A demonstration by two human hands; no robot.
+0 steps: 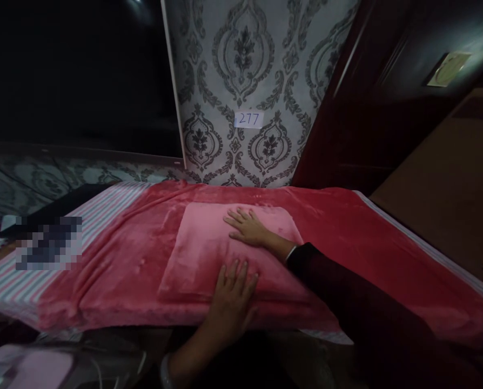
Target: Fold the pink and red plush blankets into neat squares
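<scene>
A square, folded pink plush cloth (199, 237) lies flat in the middle of a red plush blanket (355, 248). My right hand (247, 227) rests palm down on its far part, fingers spread. Close to its near edge, my left hand (233, 294) also lies flat on the cloth with the fingers apart. Neither hand grips anything. The palms and what is directly under them are hidden.
A striped sheet (115, 202) shows under the blanket at the left, with a blurred-out object (49, 243) on it. A large dark screen (75, 81) stands at the back left. Behind is a patterned wall (243, 75) with a "277" paper label (248, 119).
</scene>
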